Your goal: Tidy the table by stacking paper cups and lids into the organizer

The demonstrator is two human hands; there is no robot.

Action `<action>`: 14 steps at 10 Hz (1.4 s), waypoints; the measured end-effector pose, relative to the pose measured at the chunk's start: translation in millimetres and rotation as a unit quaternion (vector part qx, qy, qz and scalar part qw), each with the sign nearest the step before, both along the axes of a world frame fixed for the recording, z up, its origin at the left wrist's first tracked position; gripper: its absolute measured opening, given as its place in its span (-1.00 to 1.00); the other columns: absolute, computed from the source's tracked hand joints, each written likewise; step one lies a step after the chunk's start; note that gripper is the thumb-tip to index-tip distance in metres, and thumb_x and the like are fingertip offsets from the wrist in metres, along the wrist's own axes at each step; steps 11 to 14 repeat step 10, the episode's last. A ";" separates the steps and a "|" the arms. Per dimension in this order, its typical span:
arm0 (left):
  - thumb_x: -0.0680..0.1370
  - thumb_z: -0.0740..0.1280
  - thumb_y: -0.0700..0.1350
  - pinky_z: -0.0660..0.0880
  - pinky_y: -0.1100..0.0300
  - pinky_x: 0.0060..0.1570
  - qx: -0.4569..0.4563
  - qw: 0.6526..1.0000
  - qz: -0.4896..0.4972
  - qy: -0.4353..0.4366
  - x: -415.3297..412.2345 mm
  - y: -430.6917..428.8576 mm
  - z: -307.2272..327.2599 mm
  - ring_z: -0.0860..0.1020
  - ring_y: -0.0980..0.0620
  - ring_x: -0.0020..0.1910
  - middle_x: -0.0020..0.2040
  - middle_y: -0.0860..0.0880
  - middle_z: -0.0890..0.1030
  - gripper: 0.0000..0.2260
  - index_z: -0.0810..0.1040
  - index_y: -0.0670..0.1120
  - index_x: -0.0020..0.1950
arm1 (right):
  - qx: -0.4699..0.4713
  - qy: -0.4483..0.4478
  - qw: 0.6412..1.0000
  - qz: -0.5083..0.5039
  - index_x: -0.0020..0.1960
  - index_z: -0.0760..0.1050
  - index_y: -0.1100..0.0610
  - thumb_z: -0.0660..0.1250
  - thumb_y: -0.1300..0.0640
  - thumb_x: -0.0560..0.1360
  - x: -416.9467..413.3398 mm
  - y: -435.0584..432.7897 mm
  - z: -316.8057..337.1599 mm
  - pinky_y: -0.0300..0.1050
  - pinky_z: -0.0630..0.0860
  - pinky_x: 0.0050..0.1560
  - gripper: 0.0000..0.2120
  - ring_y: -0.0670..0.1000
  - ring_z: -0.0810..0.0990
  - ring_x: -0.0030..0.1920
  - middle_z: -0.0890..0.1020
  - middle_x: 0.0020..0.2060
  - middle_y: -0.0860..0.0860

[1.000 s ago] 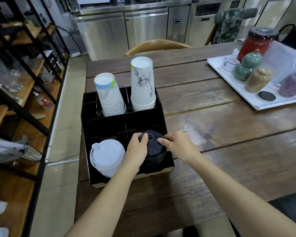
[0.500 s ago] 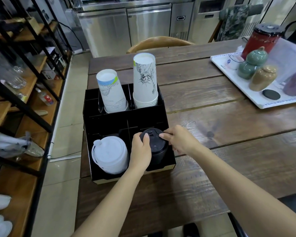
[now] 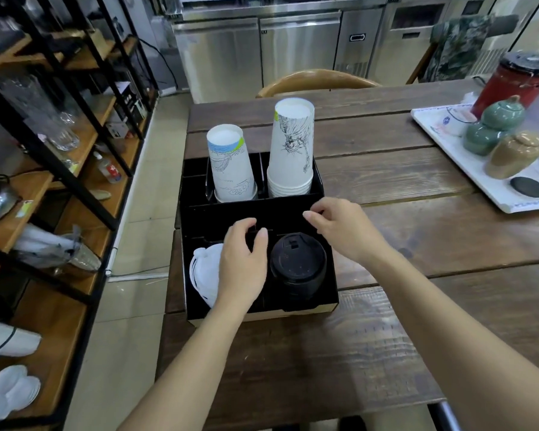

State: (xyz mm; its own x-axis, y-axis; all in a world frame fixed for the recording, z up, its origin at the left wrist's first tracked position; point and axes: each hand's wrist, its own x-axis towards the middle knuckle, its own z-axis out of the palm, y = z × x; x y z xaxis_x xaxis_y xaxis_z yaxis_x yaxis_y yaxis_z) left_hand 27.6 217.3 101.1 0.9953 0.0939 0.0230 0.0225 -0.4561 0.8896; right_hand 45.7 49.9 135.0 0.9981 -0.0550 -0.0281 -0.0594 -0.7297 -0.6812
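Note:
A black organizer (image 3: 325, 295) stands at the left end of the wooden table. Its back compartments hold two upside-down stacks of paper cups: a shorter one with blue print (image 3: 231, 164) on the left and a taller one with a line drawing (image 3: 291, 147) on the right. In front, a stack of white lids (image 3: 204, 273) fills the left compartment and a stack of black lids (image 3: 297, 264) the right. My left hand (image 3: 246, 264) hovers between the two lid stacks, fingers apart, empty. My right hand (image 3: 339, 227) floats just right of the black lids, also empty.
A white tray (image 3: 511, 206) at the far right carries a red canister (image 3: 520, 82), green and tan lidded jars and a dark coaster. A wooden chair back (image 3: 318, 79) stands behind the table. Open shelving with glassware and lids runs along the left. Steel fridges line the back wall.
Both hands have let go of the black lid stack and lifted away from it; the stack now sits alone in the front right compartment.

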 end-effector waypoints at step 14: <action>0.62 0.06 -0.16 0.24 0.12 0.35 0.258 0.966 0.001 -0.013 -6.4 68.6 -46.7 0.34 -0.08 0.37 0.39 -0.11 0.41 -0.63 0.28 -0.15 0.43 | -0.292 -0.012 0.911 0.291 0.13 0.45 0.18 0.12 0.04 0.56 14.2 95.5 -31.4 -0.02 0.23 0.02 -0.72 0.17 0.51 0.13 0.62 0.03 0.11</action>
